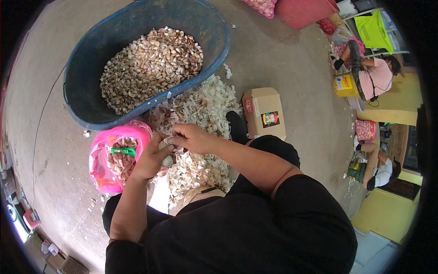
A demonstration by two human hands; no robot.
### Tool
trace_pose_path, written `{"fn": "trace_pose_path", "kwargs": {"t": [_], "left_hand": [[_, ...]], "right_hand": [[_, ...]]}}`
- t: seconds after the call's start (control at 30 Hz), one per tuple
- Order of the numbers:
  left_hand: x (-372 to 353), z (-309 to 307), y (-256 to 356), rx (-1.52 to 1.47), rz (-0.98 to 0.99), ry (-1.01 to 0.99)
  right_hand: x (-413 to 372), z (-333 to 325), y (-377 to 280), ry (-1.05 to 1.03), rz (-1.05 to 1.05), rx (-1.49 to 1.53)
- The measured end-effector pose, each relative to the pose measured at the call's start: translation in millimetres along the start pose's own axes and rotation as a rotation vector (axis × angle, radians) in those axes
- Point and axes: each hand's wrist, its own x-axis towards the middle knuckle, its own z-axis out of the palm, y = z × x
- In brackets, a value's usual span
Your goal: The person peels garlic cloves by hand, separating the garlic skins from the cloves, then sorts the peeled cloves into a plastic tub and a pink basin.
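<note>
My left hand (153,157) and my right hand (192,139) meet fingertip to fingertip, both closed on a pale piece of garlic (165,143) that the fingers partly cover. Below them lies a wide heap of papery garlic skins (200,169). Just left of my left hand stands an open pink plastic bag (145,132) with brownish skins inside and a green plastic object (123,151) on top. Beyond my hands, a large blue tub (86,68) holds a thick pile of loose garlic cloves (159,59).
A cardboard box (266,112) stands on the concrete floor right of the skins. At far right, two people (376,75) sit among garlic sacks, one beside a yellow bucket (345,85). A red tub (303,11) and a pink net sack (262,6) are at the top.
</note>
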Motion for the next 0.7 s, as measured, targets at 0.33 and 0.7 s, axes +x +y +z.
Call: {"fn": "trace_pose_path", "kwargs": {"t": [0.33,0.7], "left_hand": [[10.6,-1.0,-17.5,0.135,0.11,0.094],[3.9,-4.0,-9.0,-0.304,0.061,-0.1]], "right_hand": [[-0.7,5.7,-0.6,0.191,-0.052,-0.132],[-8.5,-0.6,-24.8,0.068,0.043,0.043]]}}
